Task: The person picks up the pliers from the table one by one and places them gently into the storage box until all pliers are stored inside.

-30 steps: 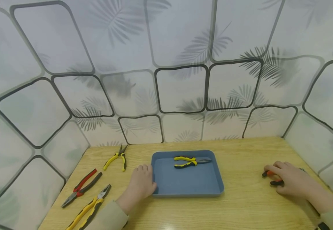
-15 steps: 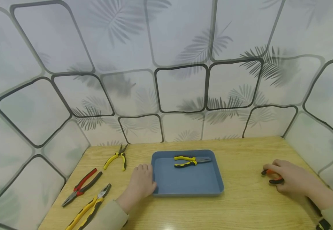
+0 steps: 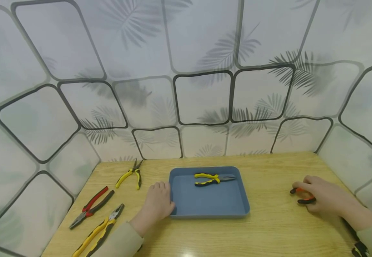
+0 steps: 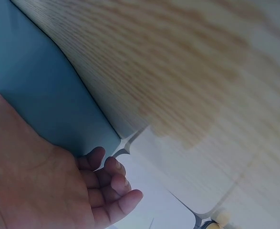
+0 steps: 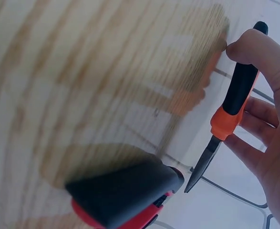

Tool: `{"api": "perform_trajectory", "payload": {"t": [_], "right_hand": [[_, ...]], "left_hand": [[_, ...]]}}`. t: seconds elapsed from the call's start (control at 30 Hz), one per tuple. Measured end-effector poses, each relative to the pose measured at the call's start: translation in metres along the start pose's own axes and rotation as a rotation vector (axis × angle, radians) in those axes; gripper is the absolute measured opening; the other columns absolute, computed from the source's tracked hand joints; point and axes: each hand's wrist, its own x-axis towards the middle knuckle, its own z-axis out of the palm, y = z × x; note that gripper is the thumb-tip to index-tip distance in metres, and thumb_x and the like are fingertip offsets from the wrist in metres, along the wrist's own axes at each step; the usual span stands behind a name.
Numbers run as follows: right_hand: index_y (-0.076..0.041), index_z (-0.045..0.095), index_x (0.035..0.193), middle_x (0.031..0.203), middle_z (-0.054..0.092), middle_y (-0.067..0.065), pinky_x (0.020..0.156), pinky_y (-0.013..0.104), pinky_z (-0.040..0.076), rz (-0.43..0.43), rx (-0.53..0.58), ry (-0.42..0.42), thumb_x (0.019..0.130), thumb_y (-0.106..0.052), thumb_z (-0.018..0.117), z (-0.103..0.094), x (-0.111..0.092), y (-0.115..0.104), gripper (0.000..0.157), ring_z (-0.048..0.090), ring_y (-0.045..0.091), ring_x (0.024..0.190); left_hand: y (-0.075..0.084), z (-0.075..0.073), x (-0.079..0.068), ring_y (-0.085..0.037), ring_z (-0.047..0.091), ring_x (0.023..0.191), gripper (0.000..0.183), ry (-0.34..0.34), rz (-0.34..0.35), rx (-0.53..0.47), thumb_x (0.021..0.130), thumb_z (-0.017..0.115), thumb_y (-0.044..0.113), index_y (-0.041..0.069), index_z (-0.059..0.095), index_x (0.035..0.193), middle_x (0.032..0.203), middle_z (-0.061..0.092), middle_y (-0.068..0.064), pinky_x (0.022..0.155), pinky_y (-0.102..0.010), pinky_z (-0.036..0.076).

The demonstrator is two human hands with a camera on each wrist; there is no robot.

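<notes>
At the right, my right hand (image 3: 324, 194) holds pliers (image 5: 233, 98) with orange and black handles. The right wrist view shows the thumb on one handle and a dark pointed jaw; other fingers lie behind. My left hand (image 3: 157, 201) lies along the left side of a blue tray (image 3: 206, 217), its thumb over the rim by the near corner. In the left wrist view its other fingers curl loosely outside the tray wall (image 4: 49, 95). Inside the tray lie yellow and black long-nose pliers (image 3: 219, 179), tip pointing right.
Left of the tray lie yellow long-nose pliers (image 3: 129, 175), red and black pliers (image 3: 91, 207) and large yellow and black pliers (image 3: 102, 230). Another tool with a black and red handle (image 5: 125, 193) lies near the right wrist. A patterned wall (image 3: 202, 107) bounds the wooden table (image 3: 269, 178).
My right hand has shifted slightly left and away from me with the orange and black pliers in its grip. The left hand and tray stay in place.
</notes>
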Motion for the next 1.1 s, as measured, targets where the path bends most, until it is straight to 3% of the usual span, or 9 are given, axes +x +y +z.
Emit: {"api": "perform_trajectory", "payload": {"t": [0.3,0.83,1.1], "right_hand": [[-0.026,0.072,0.123,0.089,0.045,-0.012,0.061,0.023,0.031,0.010,-0.002,-0.026,0.065,-0.024,0.091,-0.002,0.003,-0.003,0.061,0.033,0.001,0.072],[-0.022,0.074,0.117,0.087,0.040,-0.014,0.062,0.022,0.025,-0.162,-0.041,0.119,0.052,-0.026,0.095,0.000,0.013,-0.001,0.068,0.025,-0.002,0.073],[-0.023,0.074,0.119,0.088,0.041,-0.014,0.061,0.022,0.024,-0.182,-0.066,0.120,0.054,-0.028,0.094,-0.006,0.020,-0.009,0.068,0.025,-0.002,0.072]], "left_hand": [[-0.002,0.001,0.001,-0.030,0.064,0.098,0.050,-0.011,-0.001,-0.011,0.094,0.066,0.044,-0.001,0.058,0.115,0.102,0.063,-0.016,0.093,-0.045,0.056],[-0.001,0.001,0.000,-0.030,0.064,0.098,0.051,-0.003,0.001,-0.010,0.094,0.067,0.046,0.000,0.058,0.114,0.101,0.063,-0.015,0.093,-0.044,0.056],[-0.001,0.000,-0.002,-0.029,0.062,0.095,0.049,0.014,-0.001,-0.015,0.093,0.068,0.045,0.001,0.058,0.110,0.097,0.061,-0.014,0.091,-0.044,0.056]]}}
